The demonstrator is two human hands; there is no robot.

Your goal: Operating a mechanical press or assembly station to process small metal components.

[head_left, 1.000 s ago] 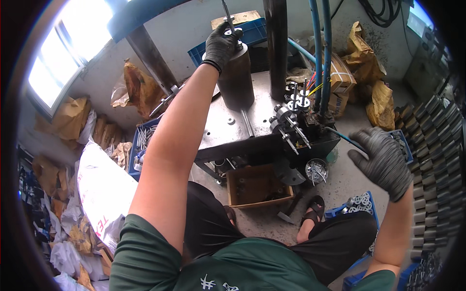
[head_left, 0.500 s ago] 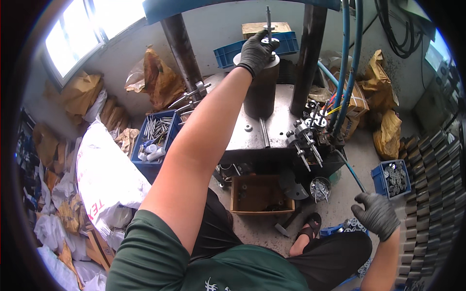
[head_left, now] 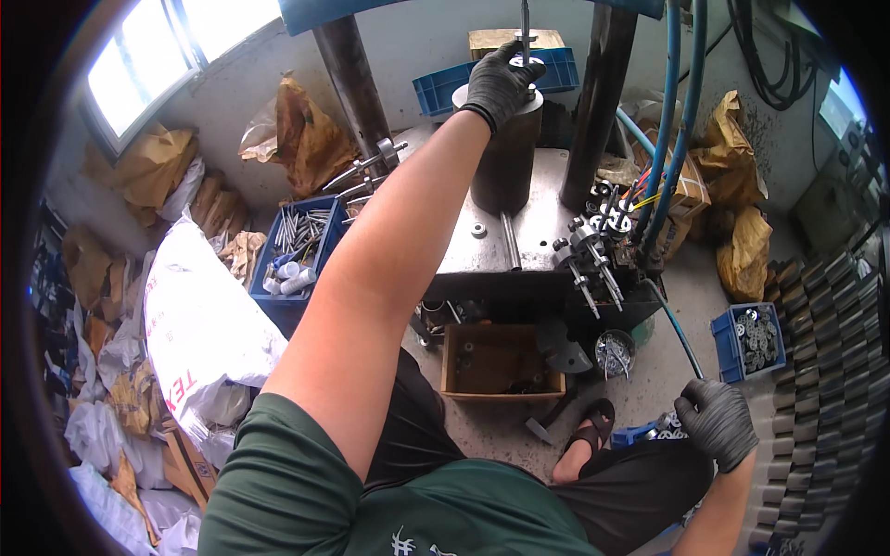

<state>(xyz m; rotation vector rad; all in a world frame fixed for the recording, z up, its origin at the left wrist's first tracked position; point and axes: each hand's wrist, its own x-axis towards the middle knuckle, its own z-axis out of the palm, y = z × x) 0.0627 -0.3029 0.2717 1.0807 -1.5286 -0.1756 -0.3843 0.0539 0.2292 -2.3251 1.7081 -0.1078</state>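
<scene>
My left hand, in a dark glove, reaches to the top of an upright steel cylinder on the press bed. Its fingers are closed round a pale metal disc with a thin shaft standing upright from it. The fingers partly hide where disc and cylinder meet. At the lower right, my right hand, also gloved, is curled round the end of a long lever with a blue-green grip. Several finished-looking shafts with round discs lie at the bed's right edge.
Two thick columns flank the cylinder under a blue crossbeam. A blue bin of rods stands left, a small blue bin of metal parts right. Below are a wooden box and a hammer. Blue hoses hang at right.
The whole view has shifted slightly, with the bed and cylinder a little further right. Both hands keep their places on the disc and shaft and on the lever, whose end sits slightly lower.
</scene>
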